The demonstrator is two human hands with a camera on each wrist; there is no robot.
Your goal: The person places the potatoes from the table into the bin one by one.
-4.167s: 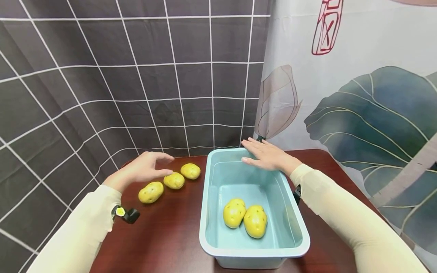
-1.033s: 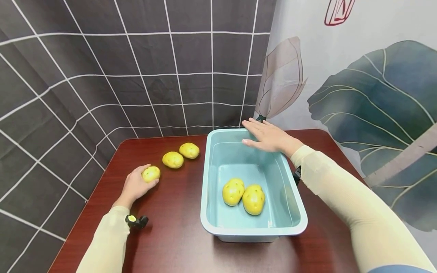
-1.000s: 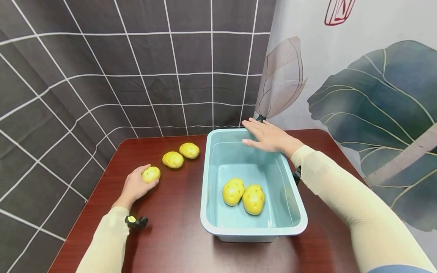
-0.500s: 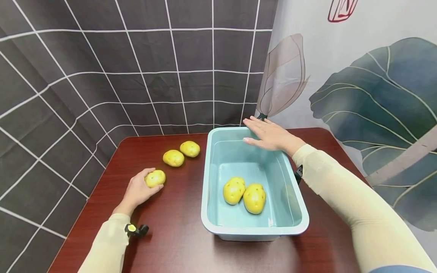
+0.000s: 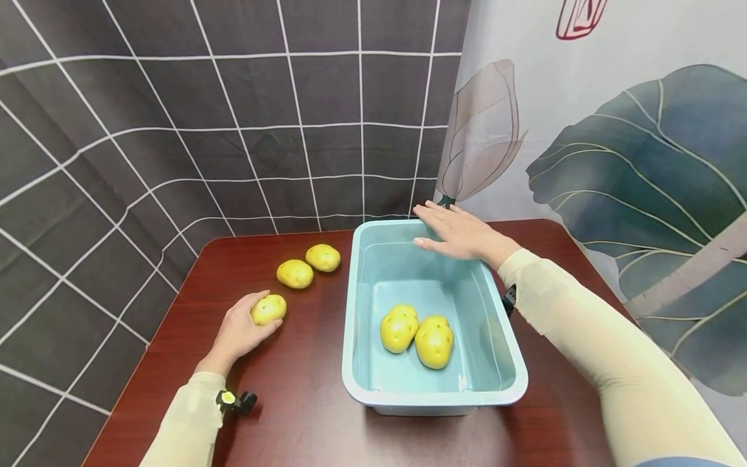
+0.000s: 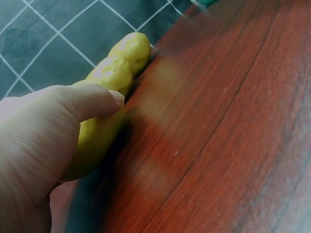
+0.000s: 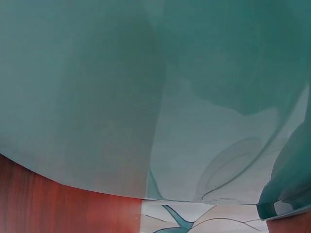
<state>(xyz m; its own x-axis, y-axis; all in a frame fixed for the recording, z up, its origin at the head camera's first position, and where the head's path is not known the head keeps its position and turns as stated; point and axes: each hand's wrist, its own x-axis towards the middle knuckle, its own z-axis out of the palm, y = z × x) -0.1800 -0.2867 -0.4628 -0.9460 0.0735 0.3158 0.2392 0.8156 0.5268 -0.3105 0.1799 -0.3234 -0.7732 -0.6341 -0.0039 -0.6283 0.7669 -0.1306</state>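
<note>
Shifted a little toward the tub and nearer the person since a second ago are the bare left hand (image 5: 240, 327) and the yellow, oval, shiny-skinned potato (image 5: 269, 310) in its grasp. Thumb on the near side and fingers round the far side pinch that potato near the left part of the dark red-brown wood-grain table (image 5: 303, 402); whether it is off the surface, I cannot tell.

Just beyond it, two more yellow potatoes, one left (image 5: 294, 274) and one right (image 5: 323, 258), lie close together on the table. The light blue, rectangular plastic tub (image 5: 432, 397) stands to their right, with a pair of similar potatoes inside, a left one (image 5: 399, 329) and a right one (image 5: 434, 342), side by side on its floor.

Over the tub's far right corner lies the bare right hand (image 5: 458, 233), its fingers straight, its thumb held apart; whether it presses on the rim is unclear, and the right wrist view shows no fingers.

Gripping one loose potato looks to be the step in hand. My judgement is that the next move calls for a firm pinch, a lift clear of the neighbouring potatoes and, if the tub is its place, enough height to pass over the left rim.
</note>
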